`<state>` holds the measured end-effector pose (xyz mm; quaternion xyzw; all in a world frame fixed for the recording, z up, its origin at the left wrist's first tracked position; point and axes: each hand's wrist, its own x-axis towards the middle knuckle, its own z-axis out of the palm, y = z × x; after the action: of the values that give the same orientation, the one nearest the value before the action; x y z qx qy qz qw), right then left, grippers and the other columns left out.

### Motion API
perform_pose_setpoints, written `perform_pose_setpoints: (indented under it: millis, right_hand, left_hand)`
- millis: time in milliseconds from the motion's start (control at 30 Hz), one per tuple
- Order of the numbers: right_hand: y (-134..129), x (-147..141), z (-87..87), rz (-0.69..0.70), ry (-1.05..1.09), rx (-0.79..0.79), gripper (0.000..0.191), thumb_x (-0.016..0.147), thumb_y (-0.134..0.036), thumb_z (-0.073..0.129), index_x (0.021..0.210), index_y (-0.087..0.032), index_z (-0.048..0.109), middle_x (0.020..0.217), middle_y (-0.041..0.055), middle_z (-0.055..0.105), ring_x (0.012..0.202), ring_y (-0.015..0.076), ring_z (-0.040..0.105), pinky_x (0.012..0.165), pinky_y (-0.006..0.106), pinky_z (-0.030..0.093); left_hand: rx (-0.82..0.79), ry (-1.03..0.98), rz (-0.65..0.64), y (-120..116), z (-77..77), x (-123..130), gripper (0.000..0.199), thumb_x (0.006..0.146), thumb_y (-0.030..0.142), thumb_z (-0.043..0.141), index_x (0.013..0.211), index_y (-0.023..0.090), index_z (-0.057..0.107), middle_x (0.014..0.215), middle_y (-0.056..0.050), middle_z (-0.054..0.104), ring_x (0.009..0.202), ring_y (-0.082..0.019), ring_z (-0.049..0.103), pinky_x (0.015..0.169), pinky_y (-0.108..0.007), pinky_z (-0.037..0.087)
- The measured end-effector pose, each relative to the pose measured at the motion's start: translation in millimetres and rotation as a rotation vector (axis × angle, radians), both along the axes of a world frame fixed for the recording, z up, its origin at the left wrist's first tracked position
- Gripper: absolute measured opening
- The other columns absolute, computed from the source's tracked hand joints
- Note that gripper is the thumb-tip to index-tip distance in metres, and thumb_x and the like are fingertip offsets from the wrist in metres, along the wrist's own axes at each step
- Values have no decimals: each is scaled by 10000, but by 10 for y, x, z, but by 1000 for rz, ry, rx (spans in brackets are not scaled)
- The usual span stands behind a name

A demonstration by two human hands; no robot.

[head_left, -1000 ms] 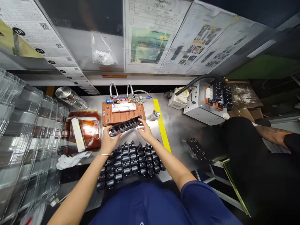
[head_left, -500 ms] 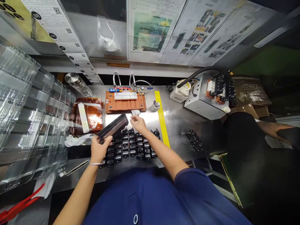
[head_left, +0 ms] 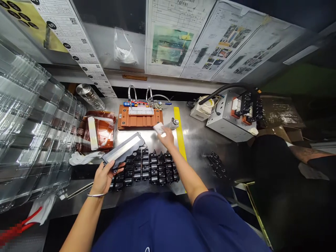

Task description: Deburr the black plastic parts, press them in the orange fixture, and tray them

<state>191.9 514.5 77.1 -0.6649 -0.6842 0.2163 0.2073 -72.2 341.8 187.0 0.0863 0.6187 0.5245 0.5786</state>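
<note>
My left hand [head_left: 103,177] is closed on the lower end of a long black plastic housing [head_left: 126,149]. A pale, shiny strip runs along its upturned face, and it is held at a slant above the bench. My right hand [head_left: 167,138] pinches a small folded white wipe [head_left: 158,128] at the front right corner of an orange-brown fixture [head_left: 139,121]. Just beyond those fingers stands a small metal-topped bottle [head_left: 174,123]. Beneath both hands, several black plastic parts [head_left: 151,168] lie side by side in rows.
Stacked clear plastic trays [head_left: 31,133] rise at the left. A reddish-brown tray [head_left: 106,131] and a glass flask [head_left: 90,97] stand near them. Yellow tape [head_left: 181,140] crosses the bench. A grey metal box [head_left: 223,122] is at right, beside another person's arm [head_left: 307,154].
My right hand has picked up the white wipe from the fixture's front edge and moved right, towards the bottle. My left hand has turned the housing so its shiny strip faces up.
</note>
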Motion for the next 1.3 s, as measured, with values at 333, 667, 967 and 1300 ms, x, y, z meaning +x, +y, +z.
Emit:
perform_pose_setpoints:
  millis: [333,667,967,1300]
  right_hand:
    - [537,853,305,-269,-241,-89,502,786,-294,589,1272,-167,606,1193,158,518,1136,296,472,956,390,412]
    - [452,822,391,-316,-285,-171,516,801,-323,603,1294,-170,592,1195,176,529,1122,318,487,921,402,417]
    - [414,768,449,-321,-324,-196,504,821,-350,588,1304,-206,574,1206,140,526,1141,280,490,922,357,426]
    - [-146,103,913,-59,-21,38,463,750,-383,649,1177,-205,666,1080,98,604,1048,255,515,891,360,439]
  left_hand:
    - [17,-93,-166,172,93,268,608,582,353,809,1121,186,585,938,-45,711,792,-271,723,567,-311,601]
    - [25,-187,-201,121,18,282,523,637,254,771,1121,177,589,1073,-71,700,936,-276,705,717,-336,615]
    - [72,-232,-297,86,46,263,582,724,295,759,1256,193,546,1204,-99,662,1035,-288,672,850,-382,577]
    - [126,-228,-274,69,-75,287,566,727,524,725,1156,175,608,1156,-123,682,1010,-295,677,835,-416,575]
